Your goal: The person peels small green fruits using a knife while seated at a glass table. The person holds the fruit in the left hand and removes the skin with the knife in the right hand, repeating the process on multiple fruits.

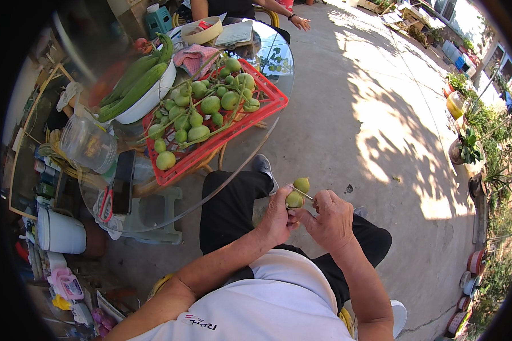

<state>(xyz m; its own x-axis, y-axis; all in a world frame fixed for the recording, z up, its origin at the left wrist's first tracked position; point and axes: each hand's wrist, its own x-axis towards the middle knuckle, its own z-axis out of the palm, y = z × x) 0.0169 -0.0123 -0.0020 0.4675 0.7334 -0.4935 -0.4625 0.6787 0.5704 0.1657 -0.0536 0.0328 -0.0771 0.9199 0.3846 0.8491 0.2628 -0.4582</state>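
Observation:
Above my lap, my left hand (278,217) grips a small green bottle gourd (295,199), its two bulbs pointing away from me. A thin metal tool (301,192) lies against the gourd's narrow waist. Its near end is in my right hand (330,215), whose thumb reaches across to the left fingers. Whether the tool is a blade or a scraper cannot be told. At the upper left, many more small gourds (210,105) with stems lie in a red plastic crate (222,147) on a glass table.
The round glass table (175,213) also bears a phone (124,182), red-handled scissors (106,204), a clear plastic container (89,145), a white basin (147,104) of long green gourds and a pink cloth (195,59). Another person's hand (300,22) shows beyond it. Potted plants stand far right.

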